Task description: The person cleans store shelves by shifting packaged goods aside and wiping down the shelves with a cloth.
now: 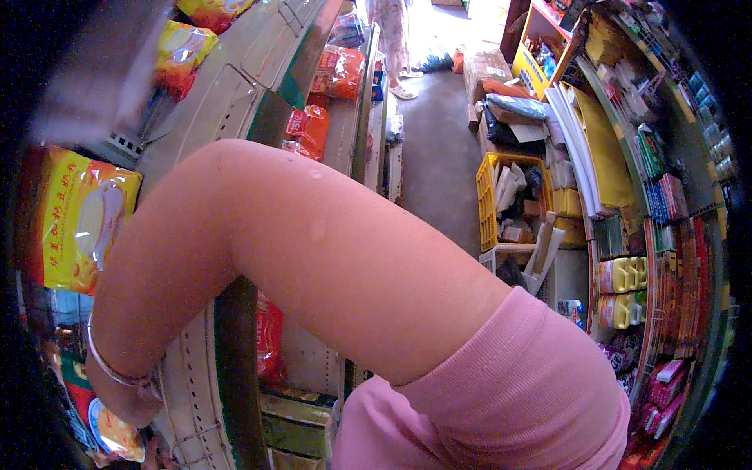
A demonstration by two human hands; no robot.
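My bare right arm reaches across the view with its elbow raised, and a bracelet (111, 370) circles the wrist. At the lower left, my right hand (132, 405) is at the upper edge of an orange food packet (117, 432) with a blue and white round picture. Its fingers are mostly hidden, so I cannot tell whether they grip the packet. Dim fingers, apparently my left hand (157, 455), show below the packet at the bottom rim. A yellow and orange soy milk powder bag (88, 223) stands on the shelf side above my forearm.
Metal shelving (194, 376) with wire dividers runs along the left. Red bags (338, 70) sit on farther shelves. A yellow plastic crate (487, 200) and cartons (484, 70) line the aisle's right side, beside stocked shelves. A person's legs (390, 35) stand at the far end.
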